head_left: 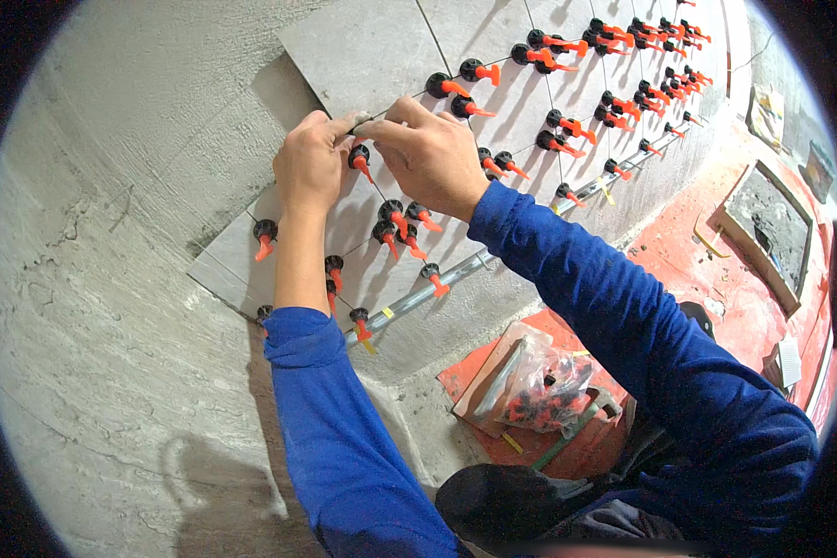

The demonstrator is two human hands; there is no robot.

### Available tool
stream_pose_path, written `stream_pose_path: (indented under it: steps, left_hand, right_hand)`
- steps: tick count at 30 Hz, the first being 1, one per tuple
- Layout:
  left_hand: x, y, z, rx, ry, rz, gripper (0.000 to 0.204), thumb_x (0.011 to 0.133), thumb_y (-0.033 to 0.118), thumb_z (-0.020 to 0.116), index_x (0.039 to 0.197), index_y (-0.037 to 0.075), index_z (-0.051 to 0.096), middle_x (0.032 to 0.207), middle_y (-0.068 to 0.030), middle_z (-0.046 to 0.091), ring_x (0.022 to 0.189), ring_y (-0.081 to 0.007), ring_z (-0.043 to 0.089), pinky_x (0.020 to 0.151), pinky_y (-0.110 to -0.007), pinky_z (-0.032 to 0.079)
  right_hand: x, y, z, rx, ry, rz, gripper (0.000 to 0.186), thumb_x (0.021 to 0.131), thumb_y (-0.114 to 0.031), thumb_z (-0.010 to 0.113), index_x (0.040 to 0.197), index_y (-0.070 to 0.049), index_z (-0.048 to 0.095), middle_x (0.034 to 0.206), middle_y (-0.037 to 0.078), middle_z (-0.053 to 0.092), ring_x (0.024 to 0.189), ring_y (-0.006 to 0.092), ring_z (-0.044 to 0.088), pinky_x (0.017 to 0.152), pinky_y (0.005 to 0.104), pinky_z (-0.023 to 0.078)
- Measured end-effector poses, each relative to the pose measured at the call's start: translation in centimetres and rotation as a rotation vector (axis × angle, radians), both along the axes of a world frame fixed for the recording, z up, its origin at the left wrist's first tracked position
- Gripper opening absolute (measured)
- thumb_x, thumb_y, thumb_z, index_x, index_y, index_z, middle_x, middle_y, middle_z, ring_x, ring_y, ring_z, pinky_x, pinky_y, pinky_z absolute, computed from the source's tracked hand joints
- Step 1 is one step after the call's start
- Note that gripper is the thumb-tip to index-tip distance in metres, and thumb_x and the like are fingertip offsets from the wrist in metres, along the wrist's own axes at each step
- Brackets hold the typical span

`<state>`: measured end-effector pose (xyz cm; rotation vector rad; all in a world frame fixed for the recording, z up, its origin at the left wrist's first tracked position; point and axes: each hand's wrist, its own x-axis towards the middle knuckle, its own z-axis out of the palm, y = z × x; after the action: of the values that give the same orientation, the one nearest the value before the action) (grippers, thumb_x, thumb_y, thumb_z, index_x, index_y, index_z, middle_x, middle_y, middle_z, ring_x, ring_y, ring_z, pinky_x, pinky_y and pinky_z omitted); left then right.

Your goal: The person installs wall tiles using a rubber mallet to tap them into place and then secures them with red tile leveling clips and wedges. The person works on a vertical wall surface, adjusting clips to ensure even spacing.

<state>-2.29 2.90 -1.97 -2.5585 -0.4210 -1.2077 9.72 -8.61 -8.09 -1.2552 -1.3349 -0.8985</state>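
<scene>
Both hands meet at the joint under a large grey wall tile [372, 56]. My left hand [307, 163] is closed, with thumb and fingertips pinched at that tile's lower edge. My right hand [432, 153] is closed too, its fingertips against the left ones. A small dark bit shows between the fingertips, too small to name. Just below them, a tile leveler [359, 160] with a black round base and red handle sits on the joint. More such levelers [392, 214] stand along the lower tiles' joints, and another leveler [265, 232] is left of my left wrist.
Bare grey rendered wall [112, 186] spreads to the left. A metal rail [418, 302] runs under the lowest tiles. On the red-covered floor lie a clear plastic bag [553, 386] of red and black parts and a mortar tray [763, 228]. My knee [493, 502] is at the bottom.
</scene>
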Motion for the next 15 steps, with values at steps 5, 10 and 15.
stream_pose_path:
  steps: [5, 10, 15]
  left_hand:
    - [0.1, 0.18, -0.23, 0.078, -0.044, -0.055, 0.034, 0.08, 0.009, 0.067, 0.11, 0.024, 0.074, 0.078, -0.0094, 0.057, 0.072, -0.0308, 0.06, 0.063, -0.042, 0.048]
    - [0.02, 0.34, -0.25, 0.016, -0.03, -0.081, 0.037, 0.079, 0.006, 0.067, 0.11, 0.024, 0.074, 0.077, -0.0088, 0.057, 0.07, -0.0288, 0.06, 0.062, -0.041, 0.047]
    - [0.42, 0.23, -0.36, -0.139, -0.038, -0.103, 0.038, 0.076, 0.0, 0.069, 0.11, 0.015, 0.074, 0.077, -0.0077, 0.058, 0.068, -0.0234, 0.059, 0.063, -0.036, 0.047]
  right_hand:
    - [0.32, 0.11, 0.05, -0.005, -0.046, -0.007, 0.029, 0.077, -0.011, 0.064, 0.102, -0.023, 0.071, 0.09, 0.003, 0.056, 0.079, 0.0224, 0.063, 0.07, 0.0367, 0.048]
    - [0.36, 0.29, -0.03, -0.065, -0.071, -0.05, 0.027, 0.075, -0.012, 0.064, 0.097, -0.026, 0.071, 0.094, 0.001, 0.053, 0.086, 0.0181, 0.062, 0.073, 0.0382, 0.043]
    - [0.73, -0.4, 0.27, -0.075, -0.046, -0.012, 0.031, 0.077, -0.012, 0.063, 0.105, -0.024, 0.068, 0.095, 0.004, 0.054, 0.086, 0.0216, 0.064, 0.073, 0.0404, 0.044]
